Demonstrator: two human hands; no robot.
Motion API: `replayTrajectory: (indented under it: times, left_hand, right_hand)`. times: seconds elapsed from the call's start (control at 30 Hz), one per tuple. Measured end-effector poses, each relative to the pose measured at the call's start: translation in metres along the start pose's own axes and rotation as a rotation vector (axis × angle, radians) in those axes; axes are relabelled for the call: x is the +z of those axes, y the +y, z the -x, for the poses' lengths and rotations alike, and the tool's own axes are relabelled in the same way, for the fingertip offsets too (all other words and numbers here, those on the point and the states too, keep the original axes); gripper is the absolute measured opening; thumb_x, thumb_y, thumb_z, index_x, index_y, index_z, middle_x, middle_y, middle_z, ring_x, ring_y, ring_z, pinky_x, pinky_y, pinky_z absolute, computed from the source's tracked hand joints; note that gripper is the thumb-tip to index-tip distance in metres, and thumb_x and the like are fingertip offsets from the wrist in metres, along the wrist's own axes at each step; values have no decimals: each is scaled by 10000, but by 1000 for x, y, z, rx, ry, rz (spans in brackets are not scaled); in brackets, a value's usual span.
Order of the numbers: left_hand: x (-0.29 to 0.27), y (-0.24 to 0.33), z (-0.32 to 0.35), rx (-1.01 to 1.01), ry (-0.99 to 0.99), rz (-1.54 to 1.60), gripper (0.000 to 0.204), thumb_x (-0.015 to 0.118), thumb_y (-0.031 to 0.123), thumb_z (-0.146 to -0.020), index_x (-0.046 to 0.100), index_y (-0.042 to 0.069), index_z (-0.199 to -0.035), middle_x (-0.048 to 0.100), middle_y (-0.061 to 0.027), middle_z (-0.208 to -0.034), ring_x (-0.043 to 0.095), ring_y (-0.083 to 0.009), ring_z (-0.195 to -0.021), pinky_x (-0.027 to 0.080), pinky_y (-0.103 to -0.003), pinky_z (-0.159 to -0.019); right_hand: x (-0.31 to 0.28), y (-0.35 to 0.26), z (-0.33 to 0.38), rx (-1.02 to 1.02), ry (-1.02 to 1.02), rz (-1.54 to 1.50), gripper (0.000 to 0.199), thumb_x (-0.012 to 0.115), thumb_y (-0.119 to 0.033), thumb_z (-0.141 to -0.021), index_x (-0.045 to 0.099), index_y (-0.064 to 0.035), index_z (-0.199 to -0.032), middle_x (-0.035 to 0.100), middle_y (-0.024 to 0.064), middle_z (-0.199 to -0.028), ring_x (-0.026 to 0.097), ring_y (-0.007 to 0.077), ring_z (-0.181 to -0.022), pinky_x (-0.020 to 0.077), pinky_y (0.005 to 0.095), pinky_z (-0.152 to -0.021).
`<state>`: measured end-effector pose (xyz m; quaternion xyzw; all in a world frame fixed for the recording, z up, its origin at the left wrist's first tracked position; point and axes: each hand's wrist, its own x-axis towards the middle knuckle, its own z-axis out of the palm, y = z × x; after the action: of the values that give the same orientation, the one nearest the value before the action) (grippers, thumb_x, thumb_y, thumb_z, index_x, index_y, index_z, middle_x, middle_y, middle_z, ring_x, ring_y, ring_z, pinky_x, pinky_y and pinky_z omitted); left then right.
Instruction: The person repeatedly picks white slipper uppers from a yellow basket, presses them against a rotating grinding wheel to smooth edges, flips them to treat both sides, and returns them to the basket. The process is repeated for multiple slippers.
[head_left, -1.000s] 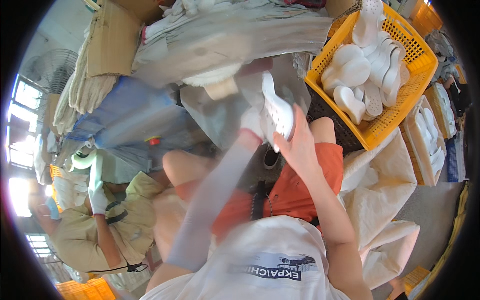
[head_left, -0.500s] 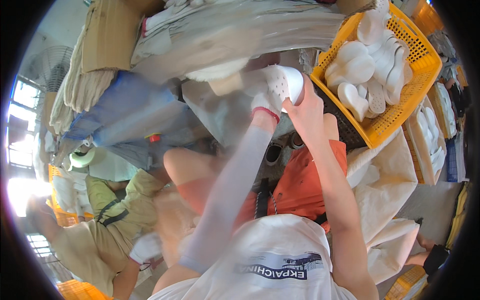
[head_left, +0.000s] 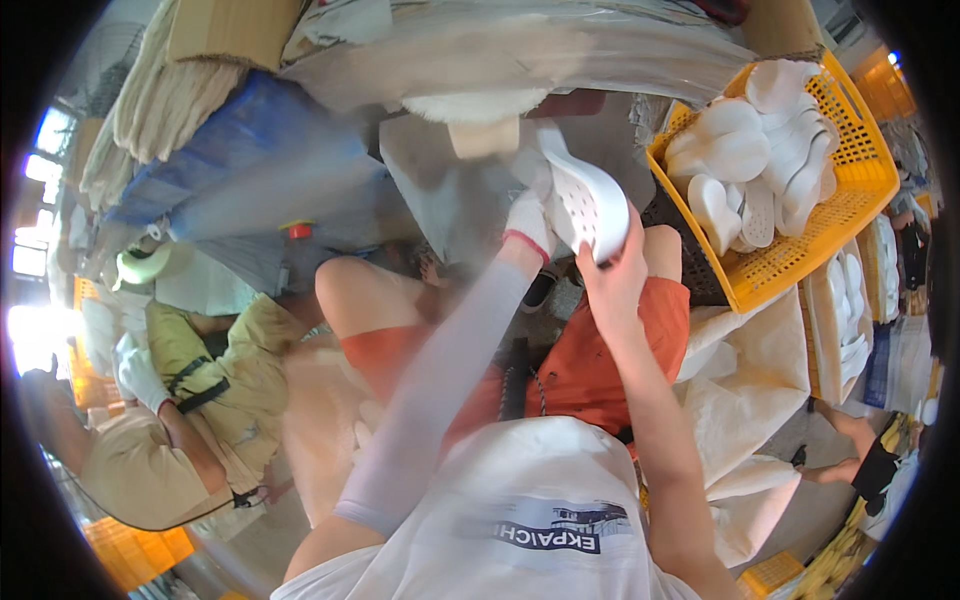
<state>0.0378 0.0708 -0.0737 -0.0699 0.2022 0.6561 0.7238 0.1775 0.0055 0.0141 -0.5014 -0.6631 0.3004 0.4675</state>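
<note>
Between my hands is a white shoe sole (head_left: pixel 592 205), smooth along its rim and dotted with small holes, tilted with its far end up. My left hand (head_left: pixel 533 215), in a white glove with a red cuff, is closed on its left side; some fingers are hidden or blurred. Bare, my right hand (head_left: pixel 613 272) pinches the near end, thumb on the holed face. Just beyond the sole's far end is a fluffy white roller-like pad (head_left: pixel 475 105) above a beige block (head_left: pixel 483 138).
A yellow basket (head_left: pixel 742 292) heaped with white soles (head_left: pixel 718 140) stands at right. Plastic sheeting (head_left: pixel 560 55) covers the far surface. To my left sits a co-worker, whose gloved hand (head_left: pixel 137 368) shows. Fabric sacking (head_left: pixel 740 395) lies beside my right leg.
The sole has tipped more upright, and my right hand has shifted down toward its near end. My view has turned slightly. The co-worker's gloved hand has moved up and away from me.
</note>
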Motion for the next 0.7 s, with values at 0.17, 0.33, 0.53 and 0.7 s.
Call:
replayTrajectory:
  times: [0.17,0.33,0.53,0.7]
  left_hand:
    - [10,-21,17,199,-70,-413,402,542,313,-1075,578,79,-1400,667,-60,-1323,638,-254,-1198,506,-394,-1044]
    - [29,-5,4,277,-104,-308,398,581,312,-1060,598,26,-1336,686,-110,-1273,676,-256,-1149,561,-419,-989]
    - [36,-1,4,229,-74,-82,397,536,291,-1067,568,24,-1360,671,-128,-1305,660,-273,-1192,542,-431,-1037]
    - [23,-12,-21,210,54,156,383,452,223,-1093,525,35,-1419,610,-151,-1377,621,-303,-1241,536,-440,-1045]
  right_hand:
    - [-30,-15,22,77,2,-65,741,739,-73,-891,357,40,-1516,520,235,-1446,646,333,-1212,573,420,-961]
    - [-32,-59,-44,141,-55,67,753,730,-208,-878,387,35,-1501,672,277,-1226,684,392,-1134,558,444,-952]
    - [-13,-48,-68,-54,-42,164,682,719,-265,-836,495,31,-1408,699,323,-1033,691,480,-995,558,506,-868]
    - [7,-35,-94,73,-150,231,559,733,-274,-826,591,44,-1263,710,297,-899,698,484,-904,559,526,-807]
